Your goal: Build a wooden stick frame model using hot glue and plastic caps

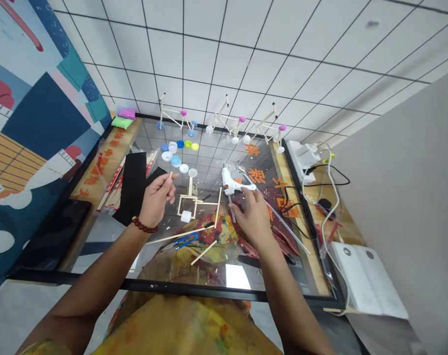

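My left hand (158, 197) is closed in a pinch on a short wooden stick (170, 175), held upright above the glass table (98, 231). My right hand (251, 213) reaches over the white glue gun (234, 183) that stands on the glass; its fingers are curled round a thin clear glue stick (232, 212) below the gun. Between both hands lies a partly built frame of wooden sticks (194, 199) with a white bottle cap (186, 216) at its base. Blue scissors (185, 240) and loose long sticks (179, 234) lie nearer to me.
Three finished stick models (224, 121) with cap wheels stand at the far edge by the tiled wall. Several coloured bottle caps (177, 150) lie behind my left hand. A black sheet (133, 185) and chopstick packs (111, 190) lie left; a power strip (306, 154), cables and a white box (364, 281) right.
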{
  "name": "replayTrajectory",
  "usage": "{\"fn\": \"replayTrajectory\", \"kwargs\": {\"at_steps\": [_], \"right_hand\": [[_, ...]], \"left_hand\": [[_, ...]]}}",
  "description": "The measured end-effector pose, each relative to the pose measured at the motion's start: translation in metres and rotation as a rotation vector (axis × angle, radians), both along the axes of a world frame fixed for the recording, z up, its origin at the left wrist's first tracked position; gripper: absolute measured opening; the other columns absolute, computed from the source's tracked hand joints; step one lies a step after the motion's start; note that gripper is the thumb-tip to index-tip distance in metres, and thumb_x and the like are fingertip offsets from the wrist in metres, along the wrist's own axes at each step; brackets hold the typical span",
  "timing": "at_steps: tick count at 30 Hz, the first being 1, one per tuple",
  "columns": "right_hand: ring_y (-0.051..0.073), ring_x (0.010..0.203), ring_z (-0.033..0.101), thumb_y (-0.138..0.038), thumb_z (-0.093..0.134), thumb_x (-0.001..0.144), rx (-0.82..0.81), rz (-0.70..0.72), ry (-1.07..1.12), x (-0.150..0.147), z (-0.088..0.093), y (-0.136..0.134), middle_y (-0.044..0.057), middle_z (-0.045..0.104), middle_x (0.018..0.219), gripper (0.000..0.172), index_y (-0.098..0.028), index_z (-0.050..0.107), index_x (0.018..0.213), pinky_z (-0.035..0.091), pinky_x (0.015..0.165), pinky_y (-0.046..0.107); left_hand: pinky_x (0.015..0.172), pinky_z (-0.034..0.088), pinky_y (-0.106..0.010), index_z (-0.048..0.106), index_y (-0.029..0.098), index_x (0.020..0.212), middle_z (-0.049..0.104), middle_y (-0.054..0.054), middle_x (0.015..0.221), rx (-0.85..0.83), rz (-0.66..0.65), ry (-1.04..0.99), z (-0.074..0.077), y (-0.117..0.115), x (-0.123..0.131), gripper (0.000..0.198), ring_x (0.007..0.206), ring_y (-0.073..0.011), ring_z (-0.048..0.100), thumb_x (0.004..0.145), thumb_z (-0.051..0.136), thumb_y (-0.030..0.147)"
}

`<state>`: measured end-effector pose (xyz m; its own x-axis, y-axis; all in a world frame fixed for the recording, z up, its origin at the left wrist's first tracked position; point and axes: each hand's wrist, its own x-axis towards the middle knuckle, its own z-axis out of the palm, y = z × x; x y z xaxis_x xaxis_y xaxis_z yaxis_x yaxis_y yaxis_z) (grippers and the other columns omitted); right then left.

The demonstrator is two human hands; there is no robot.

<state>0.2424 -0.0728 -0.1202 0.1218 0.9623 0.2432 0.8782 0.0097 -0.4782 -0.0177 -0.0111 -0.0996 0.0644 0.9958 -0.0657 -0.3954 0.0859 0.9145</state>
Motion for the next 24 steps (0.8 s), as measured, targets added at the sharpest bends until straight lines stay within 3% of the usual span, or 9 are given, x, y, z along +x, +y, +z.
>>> {"fn": "replayTrajectory", "kwargs": {"at_steps": [2, 5, 9, 12, 16, 19, 21, 24], "right_hand": [[0.036, 0.124, 0.045, -0.032, 0.064, 0.077, 0.000, 0.023, -0.073, 0.013, -0.004, 0.013, 0.020, 0.048, 0.135, 0.066, -0.014, 0.045, 0.138, 0.039, 0.101, 0.053], [0.031, 0.132, 0.039, -0.017, 0.051, 0.077, -0.068, 0.193, -0.101, 0.030, -0.006, 0.029, 0.017, 0.044, 0.144, 0.065, -0.013, 0.041, 0.141, 0.035, 0.106, 0.050], [0.031, 0.137, 0.032, -0.003, 0.046, 0.069, -0.105, 0.185, -0.283, 0.039, -0.004, 0.045, 0.015, 0.040, 0.149, 0.073, -0.014, 0.042, 0.140, 0.030, 0.106, 0.052], [0.030, 0.130, 0.040, -0.003, 0.046, 0.073, -0.151, 0.239, -0.425, 0.032, 0.002, 0.061, 0.015, 0.046, 0.144, 0.067, -0.015, 0.044, 0.139, 0.031, 0.103, 0.046], [0.029, 0.108, 0.054, -0.010, 0.050, 0.078, -0.177, 0.223, -0.486, 0.024, 0.015, 0.073, 0.018, 0.058, 0.120, 0.045, -0.014, 0.058, 0.123, 0.038, 0.092, 0.041], [0.029, 0.103, 0.055, -0.018, 0.050, 0.083, 0.018, 0.082, -0.333, 0.023, 0.026, 0.059, 0.017, 0.058, 0.115, 0.038, -0.013, 0.057, 0.120, 0.042, 0.087, 0.041], [0.028, 0.099, 0.057, -0.022, 0.051, 0.084, 0.149, -0.005, -0.102, 0.021, 0.030, 0.039, 0.016, 0.059, 0.114, 0.044, -0.015, 0.050, 0.127, 0.046, 0.083, 0.039], [0.021, 0.077, 0.061, -0.034, 0.050, 0.090, 0.173, -0.073, 0.321, 0.011, 0.030, 0.006, 0.005, 0.066, 0.091, 0.027, -0.021, 0.057, 0.113, 0.049, 0.070, 0.033]], "left_hand": [[0.041, 0.029, -0.016, 0.068, 0.016, 0.099, 0.038, 0.006, 0.053, -0.044, -0.026, -0.019, 0.004, 0.001, 0.011, 0.026, 0.047, -0.0059, 0.031, 0.081, 0.067, 0.034], [0.041, 0.026, -0.015, 0.068, 0.015, 0.096, 0.036, 0.006, 0.053, -0.097, -0.074, -0.076, 0.014, 0.004, 0.027, 0.023, 0.046, -0.0051, 0.028, 0.082, 0.065, 0.034], [0.044, 0.028, -0.015, 0.066, 0.015, 0.096, 0.038, 0.005, 0.056, -0.136, -0.145, -0.148, 0.028, 0.012, 0.043, 0.017, 0.047, -0.0045, 0.030, 0.082, 0.063, 0.025], [0.044, 0.029, -0.015, 0.063, 0.014, 0.094, 0.040, 0.005, 0.057, -0.181, -0.195, -0.144, 0.037, 0.017, 0.053, 0.014, 0.047, -0.0045, 0.031, 0.080, 0.061, 0.018], [0.044, 0.031, -0.016, 0.062, 0.015, 0.091, 0.042, 0.005, 0.057, -0.143, -0.260, -0.098, 0.045, 0.021, 0.059, 0.014, 0.047, -0.0052, 0.033, 0.080, 0.063, 0.024], [0.043, 0.031, -0.017, 0.062, 0.015, 0.088, 0.046, 0.004, 0.055, -0.078, -0.257, -0.009, 0.046, 0.022, 0.059, 0.021, 0.046, -0.0059, 0.035, 0.080, 0.065, 0.034], [0.041, 0.031, -0.017, 0.063, 0.015, 0.087, 0.049, 0.003, 0.054, -0.070, -0.268, 0.043, 0.043, 0.021, 0.059, 0.026, 0.045, -0.0060, 0.035, 0.081, 0.065, 0.040], [0.040, 0.030, -0.018, 0.064, 0.014, 0.088, 0.051, 0.003, 0.053, -0.080, -0.323, 0.064, 0.039, 0.017, 0.063, 0.031, 0.044, -0.0061, 0.036, 0.081, 0.064, 0.045]]}}
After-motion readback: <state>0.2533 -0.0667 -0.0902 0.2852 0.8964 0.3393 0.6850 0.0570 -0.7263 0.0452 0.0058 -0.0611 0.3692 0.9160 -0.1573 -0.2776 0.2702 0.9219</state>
